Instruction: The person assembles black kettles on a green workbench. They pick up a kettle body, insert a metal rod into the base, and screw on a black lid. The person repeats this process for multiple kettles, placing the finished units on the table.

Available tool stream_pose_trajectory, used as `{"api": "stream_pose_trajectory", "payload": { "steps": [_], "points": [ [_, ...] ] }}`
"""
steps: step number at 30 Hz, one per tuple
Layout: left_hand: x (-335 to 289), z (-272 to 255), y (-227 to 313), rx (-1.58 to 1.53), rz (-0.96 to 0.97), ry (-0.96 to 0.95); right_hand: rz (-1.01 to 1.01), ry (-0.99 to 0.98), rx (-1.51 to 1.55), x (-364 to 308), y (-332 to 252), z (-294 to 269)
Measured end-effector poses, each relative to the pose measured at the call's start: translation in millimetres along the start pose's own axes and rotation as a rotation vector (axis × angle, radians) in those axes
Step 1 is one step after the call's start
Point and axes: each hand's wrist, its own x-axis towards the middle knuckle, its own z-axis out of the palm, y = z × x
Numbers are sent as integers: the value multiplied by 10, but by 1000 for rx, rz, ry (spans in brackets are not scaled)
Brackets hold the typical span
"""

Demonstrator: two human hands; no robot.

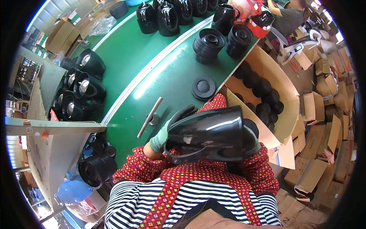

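Note:
A glossy black jug with a loop handle lies sideways in front of my chest, held between both hands. My left hand, in a green and black glove, is closed around its left end. My gloved right hand is at the wide right end, its fingers partly hidden by the jug. A dark rounded shape shows beside that hand; I cannot tell whether it is glove or a separate part. Left of the jug, a metal bar rests across a small round metal piece on the green table.
Black discs lie beyond the jug, with taller stacks farther back. Black jugs stand at the far edge and lie on the left. On my right, an open carton holds round black parts. A person is at the far right.

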Motion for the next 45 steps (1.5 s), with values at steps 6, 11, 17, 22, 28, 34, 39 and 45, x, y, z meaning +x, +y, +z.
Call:
{"api": "stream_pose_trajectory", "payload": {
  "steps": [6, 11, 17, 22, 28, 34, 39, 45],
  "points": [
    [-266, -246, 10, 565, 265, -144, 290, 115, -308, 686, -198, 482],
    [-332, -254, -71, 229, 50, 131, 20, 415, -2049, 1767, -307, -350],
    [-236, -275, -176, -146, -53, 351, 271, 300, -2402, 2182, -319, -848],
    [-199, -222, -106, -550, -129, 481, -134, 409, -1337, 1796, -381, -948],
    [-215, -420, -760, -35, 16, 314, -387, 266, -826, 811, -419, 445],
    [-15, -156, -666, 199, 49, 228, -435, 405, -1095, 196, -376, 688],
    [52, -3, -517, 216, 45, 229, -476, 425, -1213, 50, -403, 794],
    [59, 103, -425, 219, 50, 273, -571, 402, -1189, -3, -337, 774]
  ]
}}
